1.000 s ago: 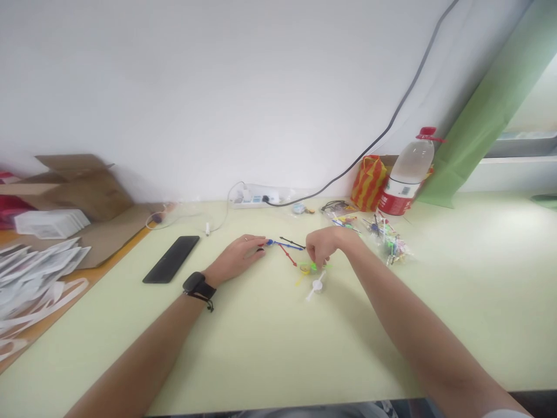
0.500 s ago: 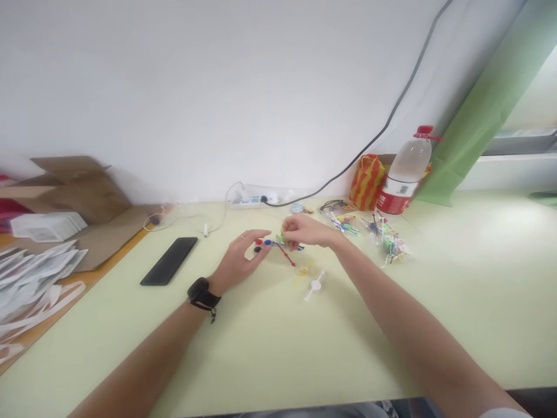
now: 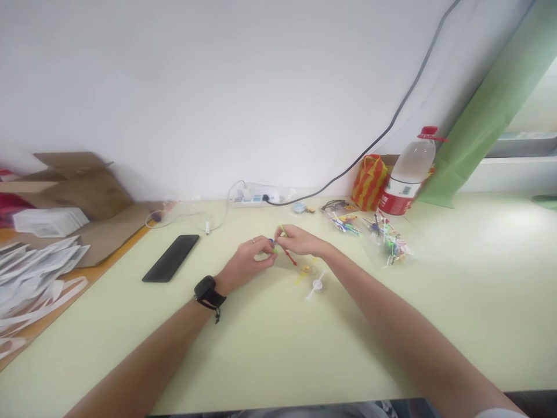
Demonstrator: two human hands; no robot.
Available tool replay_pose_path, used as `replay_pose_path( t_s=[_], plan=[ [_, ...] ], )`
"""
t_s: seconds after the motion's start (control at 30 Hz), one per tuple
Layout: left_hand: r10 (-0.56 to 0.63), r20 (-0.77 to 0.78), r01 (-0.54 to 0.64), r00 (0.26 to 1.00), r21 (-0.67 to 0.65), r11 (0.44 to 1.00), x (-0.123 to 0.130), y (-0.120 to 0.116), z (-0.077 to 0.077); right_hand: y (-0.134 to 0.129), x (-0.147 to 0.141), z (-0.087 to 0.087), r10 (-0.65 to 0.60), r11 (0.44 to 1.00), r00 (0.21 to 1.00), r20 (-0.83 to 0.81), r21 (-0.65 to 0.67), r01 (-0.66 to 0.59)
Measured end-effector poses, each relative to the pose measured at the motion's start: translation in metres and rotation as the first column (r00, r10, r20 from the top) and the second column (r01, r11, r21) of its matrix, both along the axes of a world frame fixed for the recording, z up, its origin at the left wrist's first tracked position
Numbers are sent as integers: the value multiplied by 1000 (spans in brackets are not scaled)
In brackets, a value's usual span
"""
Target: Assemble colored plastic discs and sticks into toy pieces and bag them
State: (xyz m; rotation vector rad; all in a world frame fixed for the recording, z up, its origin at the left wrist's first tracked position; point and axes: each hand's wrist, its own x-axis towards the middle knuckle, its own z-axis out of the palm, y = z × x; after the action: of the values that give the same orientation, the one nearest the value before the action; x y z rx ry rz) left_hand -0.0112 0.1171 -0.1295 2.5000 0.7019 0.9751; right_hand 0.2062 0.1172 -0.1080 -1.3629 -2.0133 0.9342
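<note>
My left hand (image 3: 248, 262) and my right hand (image 3: 298, 241) meet above the pale green table (image 3: 261, 342). A small green piece (image 3: 283, 230) shows at the fingers of my right hand, which are pinched on it. The fingertips of my left hand are closed at the green piece's lower end. Just beyond the fingertips a bit of blue shows, mostly hidden. A red stick (image 3: 290, 259) lies below my right hand. Nearer to me are a yellow piece (image 3: 306, 270) and a white piece (image 3: 317, 285) with thin arms.
A black phone (image 3: 171, 258) lies at the left. Behind are a power strip (image 3: 256, 199) and cable. Bags of colourful pieces (image 3: 390, 241), a large bottle (image 3: 407, 177) and a striped bag (image 3: 369, 183) stand or lie right. A cardboard box (image 3: 87, 180) is far left.
My left hand has moved right and its fingers have closed at the green piece. My right hand has shifted slightly left and down with that piece.
</note>
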Motion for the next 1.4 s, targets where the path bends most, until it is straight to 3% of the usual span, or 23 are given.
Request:
replay_pose_path(
  t_s=[0.17, 0.27, 0.33, 0.4, 0.53, 0.7, 0.8, 0.9, 1.03, 1.23, 1.4],
  plan=[
    [-9, -151, 16, 988, 45, 999, -8, 11, -5, 10, 18, -11, -126, 992, 976, 179, 42, 120],
    [7, -150, 12, 989, 123, 992, -13, 22, -9, 9, 28, -4, -130, 991, 960, 247, 60, 119],
    [21, -143, 0, 989, 143, 990, -15, 28, -11, 6, 34, 8, -71, 997, 958, 278, 41, 62],
    [54, -123, -35, 991, 156, 987, -17, 31, -12, 1, 38, 20, 74, 997, 950, 302, -47, -63],
    [132, -71, -121, 989, 148, 982, -17, 27, -11, -8, 39, 34, 402, 896, 848, 344, -338, -287],
    [152, -4, -150, 988, 137, 979, -15, 20, -5, -9, 33, 32, 421, 893, 807, 414, -347, -288],
    [178, 38, -182, 983, 154, 971, -13, 17, -4, -9, 38, 36, 329, 934, 835, 441, -281, -219],
    [181, 48, -187, 982, 170, 967, -12, 15, -4, -12, 44, 44, 211, 955, 785, 582, -295, -38],
    [162, 36, -166, 986, 188, 968, -12, 13, -5, -16, 50, 52, 246, 871, 696, 674, -468, 146],
    [153, 24, -154, 988, 190, 969, -13, 13, -6, -13, 71, 51, 241, 795, 759, 604, -572, 203],
    [135, 29, -138, 990, 186, 973, -12, 12, -5, -12, 82, 50, 215, 813, 799, 561, -556, 171]
  ],
)
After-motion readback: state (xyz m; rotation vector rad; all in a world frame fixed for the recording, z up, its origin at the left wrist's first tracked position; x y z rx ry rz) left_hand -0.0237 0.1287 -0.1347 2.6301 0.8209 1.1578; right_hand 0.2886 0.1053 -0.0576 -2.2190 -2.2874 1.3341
